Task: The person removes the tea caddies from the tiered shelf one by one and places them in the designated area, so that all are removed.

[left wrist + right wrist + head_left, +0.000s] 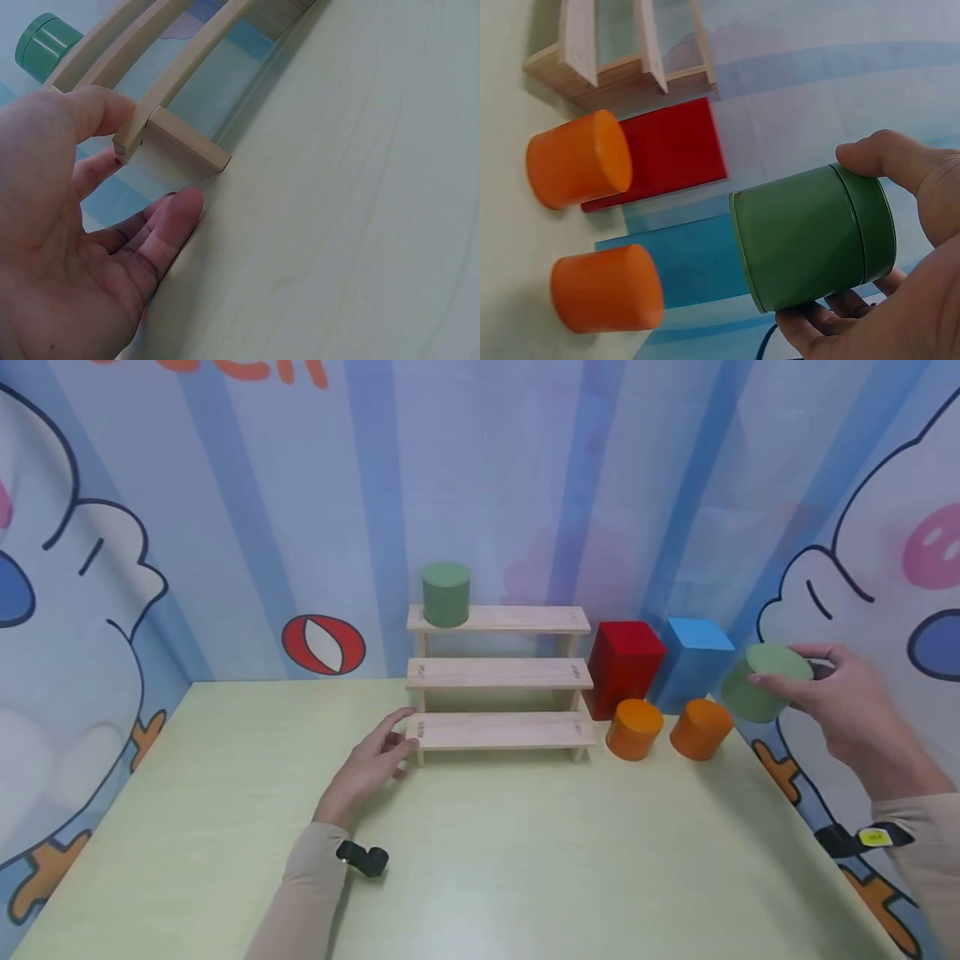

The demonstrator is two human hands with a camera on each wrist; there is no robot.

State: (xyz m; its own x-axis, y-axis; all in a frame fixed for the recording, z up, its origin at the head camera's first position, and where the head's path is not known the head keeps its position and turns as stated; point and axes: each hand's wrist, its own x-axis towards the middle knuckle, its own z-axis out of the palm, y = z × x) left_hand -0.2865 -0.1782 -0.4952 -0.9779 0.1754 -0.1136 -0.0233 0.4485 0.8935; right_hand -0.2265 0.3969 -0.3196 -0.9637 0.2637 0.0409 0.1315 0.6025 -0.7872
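Observation:
My right hand (855,710) grips a green round canister (768,681) in the air at the right, thumb on one side and fingers on the other. In the right wrist view, the canister (810,240) is tilted and shows a seam near one end. At the middle of the table stands a three-step wooden shelf (498,672). My left hand (371,764) holds the left end of its lowest board. In the left wrist view, one digit lies over the board end (135,135) and another beneath. A second green canister (446,595) stands upright on the top step's left end.
Right of the shelf stand a red box (626,668) and a blue box (690,664). Two orange canisters (634,729) are in front of them, near the table's right edge. A printed cloth backdrop (480,485) rises behind the pale table (510,843) and at both sides.

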